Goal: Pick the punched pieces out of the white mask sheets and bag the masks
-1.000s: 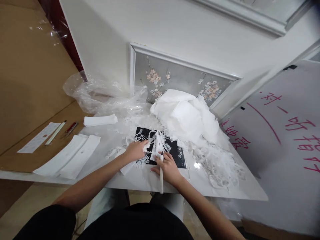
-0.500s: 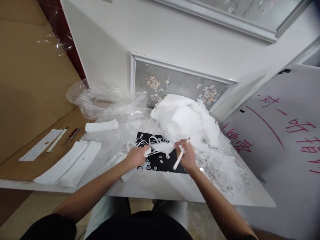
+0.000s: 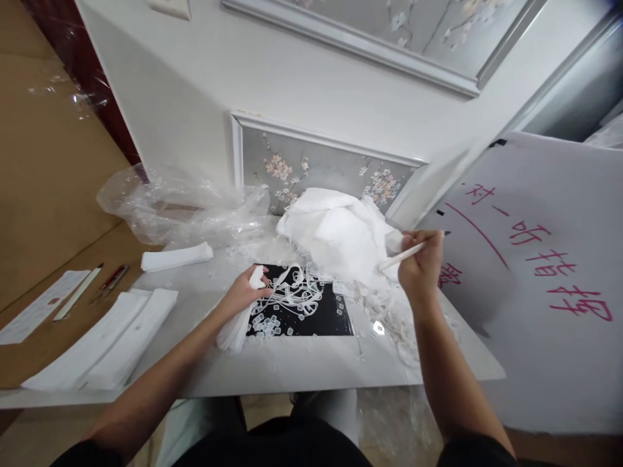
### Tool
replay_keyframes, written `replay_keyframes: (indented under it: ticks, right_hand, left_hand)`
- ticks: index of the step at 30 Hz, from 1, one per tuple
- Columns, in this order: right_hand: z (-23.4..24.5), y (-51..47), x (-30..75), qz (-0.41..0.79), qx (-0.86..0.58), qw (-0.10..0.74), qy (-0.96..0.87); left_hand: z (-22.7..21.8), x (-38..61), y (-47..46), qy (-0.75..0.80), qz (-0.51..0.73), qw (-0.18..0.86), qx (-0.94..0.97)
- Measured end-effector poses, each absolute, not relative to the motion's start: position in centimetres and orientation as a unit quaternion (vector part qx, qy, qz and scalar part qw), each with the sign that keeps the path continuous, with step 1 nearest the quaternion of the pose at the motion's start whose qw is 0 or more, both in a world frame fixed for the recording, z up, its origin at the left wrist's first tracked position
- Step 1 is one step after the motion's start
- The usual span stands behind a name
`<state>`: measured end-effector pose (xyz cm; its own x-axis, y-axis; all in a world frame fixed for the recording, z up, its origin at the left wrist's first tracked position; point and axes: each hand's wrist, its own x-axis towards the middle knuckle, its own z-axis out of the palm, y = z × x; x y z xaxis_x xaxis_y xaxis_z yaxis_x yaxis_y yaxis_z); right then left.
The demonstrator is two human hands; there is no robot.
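Observation:
At the left edge of the black board, my left hand is closed round a bundle of white strips, its top end poking out by the thumb. Higher and to the right, my right hand grips a slim white stick with a dark tip, like a pen or craft knife. Its fingers are near a heap of white cloth; I cannot tell whether they also pinch some of it. White cords lie tangled on the board, beside small clear squares.
White strips and a shorter white stack lie on the left. Beyond are a ruler-like strip and thin tools on cardboard. Clear plastic film and a framed flower picture stand behind. A whiteboard leans right.
My right hand has moved up and right, away from my left hand, carrying the white stick. The white strand stretched between the hands is gone, and more cords show on the board.

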<state>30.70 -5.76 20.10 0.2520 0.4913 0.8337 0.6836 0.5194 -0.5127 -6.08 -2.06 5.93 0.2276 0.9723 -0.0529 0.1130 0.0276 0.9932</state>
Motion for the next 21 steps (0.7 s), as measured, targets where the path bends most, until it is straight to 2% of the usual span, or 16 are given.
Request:
replay_keyframes:
  ticks: [5, 10, 13, 16, 19, 21]
  right_hand:
    - [20.0, -8.5, 23.6, 0.103, -0.412, 0.535, -0.730]
    - [19.4, -9.7, 17.4, 0.248, -0.352, 0.482, -0.763]
    - [18.1, -9.3, 14.7, 0.226, -0.349, 0.502, -0.759]
    - [16.9, -8.7, 13.2, 0.186, -0.358, 0.560, -0.724]
    - [16.1, -8.4, 12.5, 0.197, -0.364, 0.610, -0.676]
    - [15.5, -8.3, 12.5, 0.203, -0.370, 0.613, -0.668]
  left_hand:
    - [10.4, -5.3, -3.9, 0.258, 0.473, 0.734, 0.413]
    - [12.8, -3.2, -5.9, 0.136, 0.485, 0.799, 0.328]
    - [13.1, -2.4, -6.6, 0.130, 0.477, 0.800, 0.340]
    - [13.0, -2.1, -6.9, 0.124, 0.472, 0.794, 0.362]
    - [12.9, -2.0, -7.0, 0.151, 0.460, 0.799, 0.357]
    - [12.9, -1.9, -7.1, 0.193, 0.455, 0.796, 0.350]
